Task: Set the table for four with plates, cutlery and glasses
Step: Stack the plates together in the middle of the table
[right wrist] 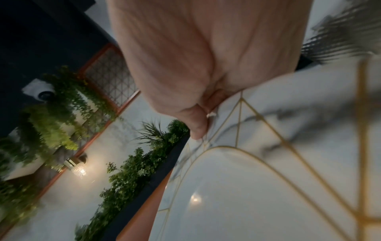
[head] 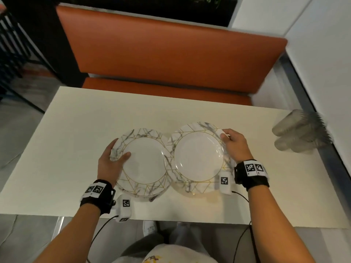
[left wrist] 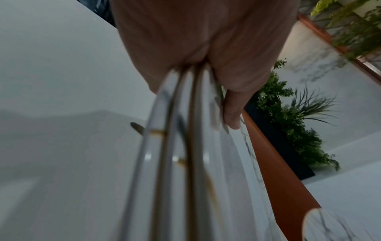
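Observation:
Above the white table (head: pixel 76 118) I hold marbled white plates with gold lines. My left hand (head: pixel 112 158) grips the left rim of a stack of plates (head: pixel 146 162), thumb on top; the left wrist view shows the stacked plate edges (left wrist: pixel 181 154) under my left hand's thumb (left wrist: pixel 230 114). My right hand (head: pixel 233 143) grips the right rim of a single plate (head: pixel 197 158), which overlaps the stack's right edge. In the right wrist view that plate (right wrist: pixel 257 187) fills the lower right under my right hand's thumb (right wrist: pixel 195 124). Clear plastic glasses (head: pixel 296 131) lie blurred at the table's right edge.
An orange bench seat (head: pixel 167 54) stands behind the table's far edge. A white wall and a metal ledge (head: pixel 307 88) run along the right side. Dark planters with green plants (right wrist: pixel 132 171) sit behind the bench. My legs show below the table's near edge.

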{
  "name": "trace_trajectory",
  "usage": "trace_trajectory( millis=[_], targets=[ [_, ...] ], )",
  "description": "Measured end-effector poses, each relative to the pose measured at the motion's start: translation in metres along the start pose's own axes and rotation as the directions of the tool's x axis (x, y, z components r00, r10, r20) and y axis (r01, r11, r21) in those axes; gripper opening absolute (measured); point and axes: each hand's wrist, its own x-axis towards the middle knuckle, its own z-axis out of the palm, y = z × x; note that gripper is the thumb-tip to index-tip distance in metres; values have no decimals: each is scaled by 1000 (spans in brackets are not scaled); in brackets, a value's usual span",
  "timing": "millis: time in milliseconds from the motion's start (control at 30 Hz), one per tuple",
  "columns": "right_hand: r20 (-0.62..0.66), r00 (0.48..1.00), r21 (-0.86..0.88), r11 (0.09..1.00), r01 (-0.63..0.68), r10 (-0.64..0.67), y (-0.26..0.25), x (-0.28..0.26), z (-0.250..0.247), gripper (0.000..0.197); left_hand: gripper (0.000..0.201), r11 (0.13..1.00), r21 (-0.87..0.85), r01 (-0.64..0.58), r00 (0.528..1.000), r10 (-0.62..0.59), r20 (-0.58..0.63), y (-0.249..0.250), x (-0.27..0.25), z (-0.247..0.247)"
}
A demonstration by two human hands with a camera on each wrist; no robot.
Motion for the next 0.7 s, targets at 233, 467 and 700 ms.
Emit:
trace_trajectory(
  millis=[233, 467, 700],
  targets=[
    [-30, 988, 204, 968, -144, 153, 16, -25, 45, 17, 60, 998, -52, 34, 997, -30, 76, -2, -7, 22],
    [-13, 979, 141, 970, -201, 205, 17, -59, 104, 29, 71, 988, -118, 96, 989, -81, 126, 4, -19, 35],
    [-35, 982, 100, 978, -183, 188, 6, -80, 129, 43, 73, 978, -163, 134, 979, -105, 172, 10, -21, 40]
  ],
)
